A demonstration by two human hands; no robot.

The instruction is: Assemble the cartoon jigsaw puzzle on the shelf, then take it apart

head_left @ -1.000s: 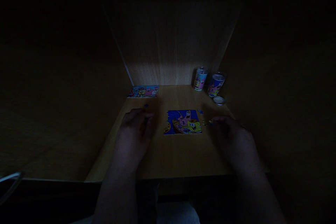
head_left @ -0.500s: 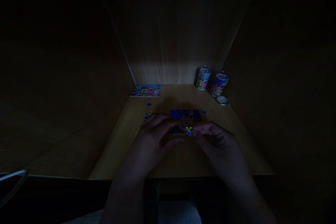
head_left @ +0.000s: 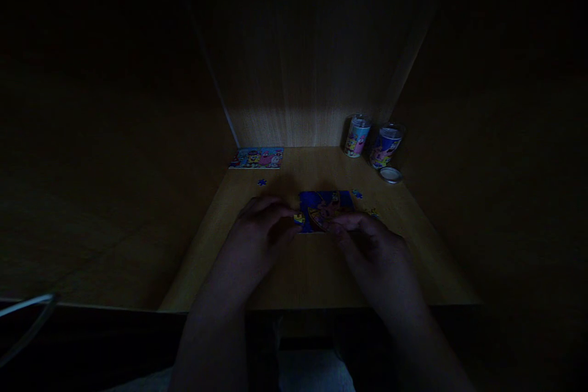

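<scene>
A partly assembled jigsaw puzzle [head_left: 313, 199] with a dark blue picture lies on the wooden table. At its left edge my left hand [head_left: 257, 229] pinches a yellow-and-blue puzzle piece [head_left: 299, 218] between thumb and fingers. My right hand [head_left: 372, 245] reaches over the puzzle's lower right part, thumb and index finger together; whether they hold anything is too dark to tell. Loose pieces lie around: a blue piece [head_left: 261, 182] at the back left, a bluish piece [head_left: 357, 194] at the back right and yellowish pieces [head_left: 371, 212] beyond my right hand.
A second, finished-looking puzzle [head_left: 257, 158] lies at the back left. Two printed cans, a light blue one [head_left: 356, 138] and a dark blue one [head_left: 384, 147], stand in the back right corner. Before them is a round lid [head_left: 391, 175]. Wooden panels [head_left: 294, 116] enclose the table [head_left: 303, 275].
The yellow-and-blue piece was at my right fingertips over the puzzle's lower part; now such a piece is in my left hand at the left edge. My left hand has drawn back left.
</scene>
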